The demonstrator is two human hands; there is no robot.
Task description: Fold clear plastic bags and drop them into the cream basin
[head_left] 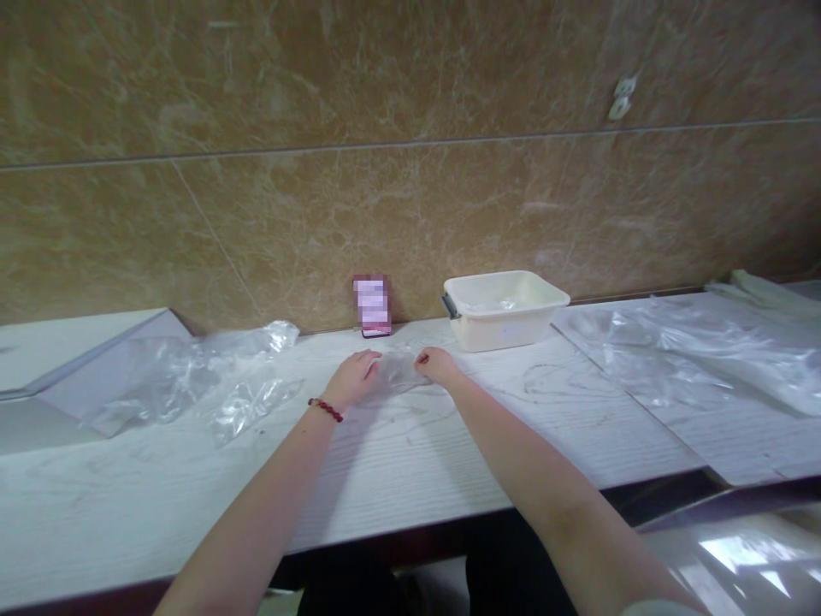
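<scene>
One tall brown stone-look wall (410, 205) fills the upper view, its top and sides cut off by the frame. Against its foot runs a long white wood-grain counter (410, 479), whose front edge crosses below both forearms; its two ends pass out of view, and the dark area under that edge is hard to make out. At far left, a pale box (83, 351) is cut off by the frame. Clear plastic sheeting (693, 351) covers much of the right end, its folds blurring together. More crumpled clear plastic (250, 406) lies by the box, its separate pieces difficult to count. A cream tub (504, 334) stands near the wall; its front side hides part of the clear stuff within. A phone (372, 306) leans on the wall, its screen blurred out.

The left hand (354, 376) has its thumb and fingers slightly apart at one end of a clear bag (398, 374); whether it grips cannot be told. The right hand (437, 366) is narrow, fingertips pinched on the bag's other end. The bag lies between them, before the phone, with white countertop stretching from it toward the front edge.
</scene>
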